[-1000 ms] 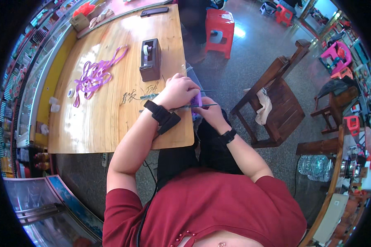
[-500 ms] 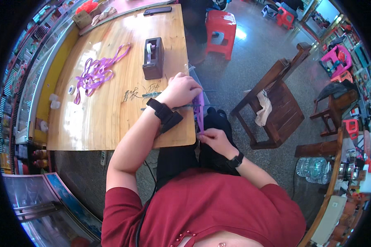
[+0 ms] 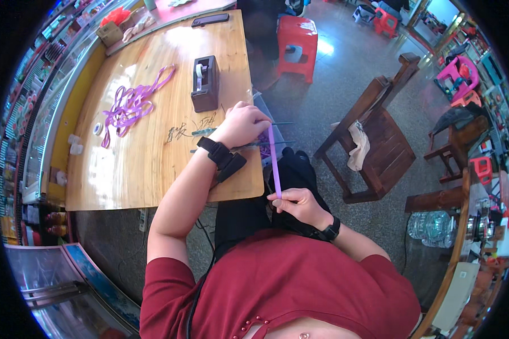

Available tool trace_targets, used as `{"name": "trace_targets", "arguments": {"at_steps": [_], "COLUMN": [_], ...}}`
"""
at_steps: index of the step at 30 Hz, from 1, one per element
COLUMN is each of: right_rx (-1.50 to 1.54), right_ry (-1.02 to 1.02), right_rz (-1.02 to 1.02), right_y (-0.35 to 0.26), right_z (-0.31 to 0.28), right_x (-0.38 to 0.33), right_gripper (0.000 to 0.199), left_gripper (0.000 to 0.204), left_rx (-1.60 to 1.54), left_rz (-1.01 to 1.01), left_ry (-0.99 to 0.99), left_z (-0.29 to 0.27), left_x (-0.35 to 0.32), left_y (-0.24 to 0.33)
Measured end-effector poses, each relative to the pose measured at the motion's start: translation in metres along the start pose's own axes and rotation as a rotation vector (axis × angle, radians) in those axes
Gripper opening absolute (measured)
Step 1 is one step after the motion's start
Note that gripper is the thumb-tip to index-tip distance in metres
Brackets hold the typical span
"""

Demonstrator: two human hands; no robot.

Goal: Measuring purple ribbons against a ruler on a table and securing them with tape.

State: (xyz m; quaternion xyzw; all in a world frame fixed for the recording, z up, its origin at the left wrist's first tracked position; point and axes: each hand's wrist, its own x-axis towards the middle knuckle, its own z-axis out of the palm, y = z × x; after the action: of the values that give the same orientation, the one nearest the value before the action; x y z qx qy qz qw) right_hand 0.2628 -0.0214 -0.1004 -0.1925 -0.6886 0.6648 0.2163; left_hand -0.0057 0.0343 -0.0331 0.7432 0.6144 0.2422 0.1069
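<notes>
A purple ribbon (image 3: 275, 164) runs taut between my two hands, just off the table's right edge. My left hand (image 3: 244, 124) rests over that edge, its fingers closed on the ribbon's upper end. Nearer my body, my right hand (image 3: 297, 203) pinches the lower end between thumb and fingertips. Under and beside the left hand, two thin dark rods (image 3: 283, 123) stick out past the table edge. Partly hidden behind that hand is a clear plastic container (image 3: 260, 103), with purple strips (image 3: 264, 148) showing below it.
On the wooden table (image 3: 136, 181) lie a tangled purple ribbon pile (image 3: 129, 107), a black tape dispenser (image 3: 205, 85), a tape roll (image 3: 98, 129) and a phone (image 3: 210, 20). A wooden chair (image 3: 379, 152) stands to the right, a red stool (image 3: 297, 48) farther off.
My right hand has drawn toward my body, away from the left. The ribbon between them, earlier in loose doubled strands, is now one straight strand. The left hand stays at the table edge.
</notes>
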Motion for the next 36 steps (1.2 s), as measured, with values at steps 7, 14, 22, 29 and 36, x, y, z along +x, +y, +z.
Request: {"name": "trace_targets", "arguments": {"at_steps": [7,14,22,29,36], "right_rx": [-0.064,-0.655,-0.392,-0.106,0.026], "right_ry": [-0.008,0.128,0.155,0.146,0.171], "right_rz": [-0.194,-0.518,-0.267,-0.002,0.093], "right_y": [-0.025,-0.112,-0.096,-0.062,-0.048], "right_z": [-0.005,-0.047,-0.082,-0.086,-0.086], "right_x": [0.007,0.070,0.156,0.183,0.189], "right_gripper": [0.021,0.023,0.022,0.028,0.025], "left_gripper": [0.020,0.020,0.017,0.019,0.020], "left_rx": [-0.026,-0.012,-0.055,-0.070,-0.072], "left_rz": [0.014,0.008,0.013,-0.027,-0.012], "left_ry": [0.022,0.012,0.049,0.032,0.034], "left_z": [0.003,0.000,0.002,0.004,0.006], "left_x": [-0.002,0.000,-0.002,-0.002,-0.001], "left_y": [-0.004,-0.002,-0.006,-0.009,-0.012]}}
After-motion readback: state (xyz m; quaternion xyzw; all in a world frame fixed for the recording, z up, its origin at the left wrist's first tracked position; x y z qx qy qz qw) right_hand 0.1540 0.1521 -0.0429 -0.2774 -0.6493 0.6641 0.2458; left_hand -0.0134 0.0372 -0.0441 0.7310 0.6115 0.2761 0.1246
